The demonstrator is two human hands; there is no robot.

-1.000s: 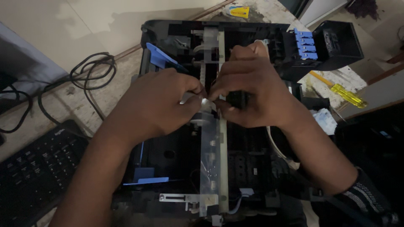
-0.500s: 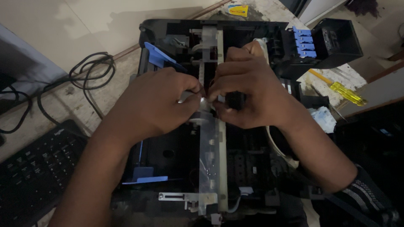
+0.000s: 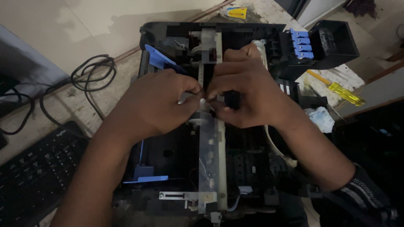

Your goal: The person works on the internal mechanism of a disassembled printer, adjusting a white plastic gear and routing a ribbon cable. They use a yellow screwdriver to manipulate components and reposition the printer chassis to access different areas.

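Note:
An opened black printer [image 3: 176, 164] lies on the bench with its cover off. A metal rail [image 3: 209, 151] runs down its middle. My left hand [image 3: 155, 105] and my right hand [image 3: 248, 94] meet over the rail, fingertips pinched together on a small silvery part [image 3: 201, 104] sitting on the rail. Both hands hide what lies beneath them. Blue plastic pieces [image 3: 158, 59] show at the left of the printer.
A blue ink cartridge block [image 3: 301, 44] sits at the printer's upper right. A yellow-handled screwdriver [image 3: 343, 92] lies right of it, near a crumpled cloth [image 3: 320, 118]. A black keyboard [image 3: 33, 168] is at lower left, with coiled black cables [image 3: 90, 73] above it.
Both hands stay pinched at the same spot on the rail; only slight finger shifts show.

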